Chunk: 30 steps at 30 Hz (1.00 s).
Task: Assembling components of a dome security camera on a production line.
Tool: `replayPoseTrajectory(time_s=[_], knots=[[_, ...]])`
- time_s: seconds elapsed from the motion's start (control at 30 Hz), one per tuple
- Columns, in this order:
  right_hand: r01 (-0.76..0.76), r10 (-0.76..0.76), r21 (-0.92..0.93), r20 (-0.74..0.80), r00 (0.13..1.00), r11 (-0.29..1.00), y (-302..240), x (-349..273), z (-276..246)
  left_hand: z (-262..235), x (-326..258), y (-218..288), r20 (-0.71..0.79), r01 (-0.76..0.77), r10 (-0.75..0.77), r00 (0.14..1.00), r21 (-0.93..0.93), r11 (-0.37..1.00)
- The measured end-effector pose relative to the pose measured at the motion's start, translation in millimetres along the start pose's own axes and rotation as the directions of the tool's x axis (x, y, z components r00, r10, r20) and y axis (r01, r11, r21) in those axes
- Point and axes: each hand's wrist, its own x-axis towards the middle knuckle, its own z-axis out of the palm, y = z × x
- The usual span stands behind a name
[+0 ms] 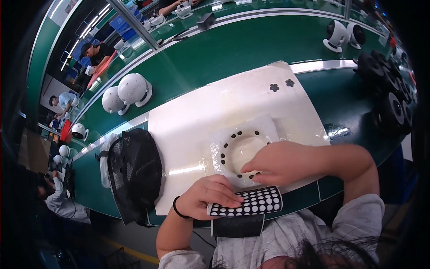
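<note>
We see the left hand gripping a sheet of black round stickers at the white mat's near edge; the right hand pinches at the white dotted ring on the green bench.

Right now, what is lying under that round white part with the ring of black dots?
The round white part rests on a clear plastic sheet over a white mat. The right hand hides its near edge.

1. A factory assembly line: a long green surface curves past several seated workers.
2. Identical white round fans and black ones stand in rows along it.
3. Strip lights overhead, apparently in a large hall.
</note>
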Motion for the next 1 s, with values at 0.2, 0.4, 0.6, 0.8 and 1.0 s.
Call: replayPoseTrajectory(time_s=[0.2,0.4,0.6,0.8,1.0], knots=[[0.061,-0.047,-0.216,0.068,0.997,0.974,3.5,0.5,15.7,-1.1,-1.1,-1.8,0.025,0.007,-0.007,1.000,0.000,1.000],[0.023,-0.003,-0.144,0.137,0.991,0.989,5.1,0.8,13.4,0.9,-0.6,-1.5,-0.005,0.016,-0.016,1.000,-0.015,1.000],[-0.074,0.078,-0.105,0.033,0.996,0.992,0.7,4.3,19.0,0.3,-0.1,-3.7,-0.014,0.014,-0.014,1.000,-0.001,1.000],[0.009,-0.021,-0.211,-0.054,0.998,0.977,3.2,13.7,29.5,-0.7,-2.8,-8.4,-0.008,0.007,-0.007,1.000,-0.024,1.000],[0.120,-0.153,-0.207,-0.150,0.977,0.971,9.7,13.7,33.5,-0.4,-3.1,-6.0,-0.004,0.032,-0.032,0.999,-0.022,0.999]])
